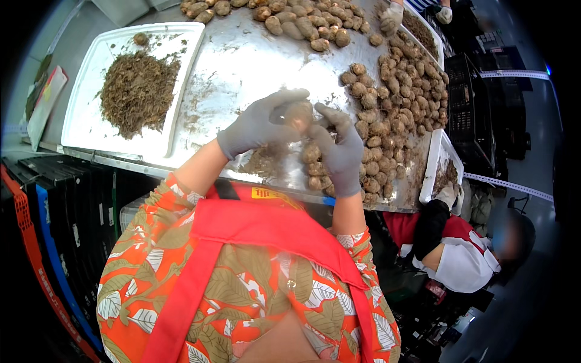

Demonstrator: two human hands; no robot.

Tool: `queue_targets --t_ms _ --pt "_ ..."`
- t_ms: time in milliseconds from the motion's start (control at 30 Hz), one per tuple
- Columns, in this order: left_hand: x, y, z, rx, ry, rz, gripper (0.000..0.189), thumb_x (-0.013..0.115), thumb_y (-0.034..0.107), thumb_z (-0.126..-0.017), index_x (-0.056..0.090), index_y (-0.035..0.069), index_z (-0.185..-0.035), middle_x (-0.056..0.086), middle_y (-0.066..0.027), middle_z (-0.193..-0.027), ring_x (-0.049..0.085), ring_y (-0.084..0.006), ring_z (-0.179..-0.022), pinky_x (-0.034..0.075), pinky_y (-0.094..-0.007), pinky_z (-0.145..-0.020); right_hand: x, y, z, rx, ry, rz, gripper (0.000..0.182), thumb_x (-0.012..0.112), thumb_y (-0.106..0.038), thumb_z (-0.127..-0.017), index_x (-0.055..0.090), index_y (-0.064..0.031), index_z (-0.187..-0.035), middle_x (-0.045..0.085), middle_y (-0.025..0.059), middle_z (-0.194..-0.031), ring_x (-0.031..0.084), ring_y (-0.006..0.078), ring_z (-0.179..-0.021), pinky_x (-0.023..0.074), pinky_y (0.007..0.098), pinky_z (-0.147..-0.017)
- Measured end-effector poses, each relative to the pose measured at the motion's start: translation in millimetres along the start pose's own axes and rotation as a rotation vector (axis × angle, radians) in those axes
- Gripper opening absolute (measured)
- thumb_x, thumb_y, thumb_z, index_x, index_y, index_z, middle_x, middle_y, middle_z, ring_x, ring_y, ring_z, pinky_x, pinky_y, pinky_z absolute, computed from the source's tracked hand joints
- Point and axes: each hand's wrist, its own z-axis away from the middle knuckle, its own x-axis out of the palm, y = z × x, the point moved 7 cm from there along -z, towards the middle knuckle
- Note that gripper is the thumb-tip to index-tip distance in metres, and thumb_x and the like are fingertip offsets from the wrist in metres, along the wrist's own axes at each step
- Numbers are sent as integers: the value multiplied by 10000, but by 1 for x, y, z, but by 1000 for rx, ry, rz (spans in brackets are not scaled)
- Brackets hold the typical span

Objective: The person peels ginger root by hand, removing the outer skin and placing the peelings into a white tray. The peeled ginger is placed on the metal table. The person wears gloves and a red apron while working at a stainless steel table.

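In a grey glove, my left hand grips a brown taro corm between thumb and fingers, above the metal table. The corm is blurred, with a pinkish end. My right hand, also grey-gloved, is at the corm's right side with its fingers bent; whether it grips the corm is not clear. Beneath my hands lies a smear of brown peelings. Close around my right hand are several hairy corms, partly hidden by it.
A white foam tray at left holds a heap of brown fibres. Corms are piled at the back and right. Another person's gloved hand is at the far right; a co-worker handles a smaller foam tray.
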Motion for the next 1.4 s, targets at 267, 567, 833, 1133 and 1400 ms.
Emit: queue_targets --t_ms 267,567,833,1133,1400 --pt "1 4 4 -23 11 -58 889 801 107 -723 401 43 -1514 580 -116 -1366 549 -185 -1249 418 -335 -1090 9 0 -2 -320 79 339 120 708 -76 -851 678 -37 -960 645 111 -818 622 261 -719 512 339 -656" --pt "0 6 3 49 -4 -37 832 760 101 -791 379 54 -1529 523 -118 -1419 489 -203 -1323 437 -344 -1066 -7 27 2 244 3 -51 176 684 -110 -867 678 -27 -1023 673 87 -891 641 173 -777 526 306 -703" --pt "3 9 4 -30 -2 7 940 778 55 -692 366 50 -1537 548 -121 -1378 527 -211 -1270 394 -334 -1110 12 -4 6 -344 57 281 114 662 -83 -888 665 -47 -997 648 123 -872 629 224 -733 507 326 -664" --pt "4 8 2 8 -17 -66 914 745 87 -695 380 44 -1532 512 -124 -1428 496 -203 -1305 378 -326 -1113 -10 56 3 279 26 -110 280 663 -191 -901 658 -19 -1121 668 110 -941 645 190 -845 525 320 -738" --pt "9 7 1 -20 -53 -134 881 730 94 -705 400 39 -1521 522 -133 -1440 503 -210 -1313 365 -337 -1134 3 17 11 -133 84 142 222 654 -129 -898 679 -18 -1089 666 94 -838 646 193 -766 528 305 -710"
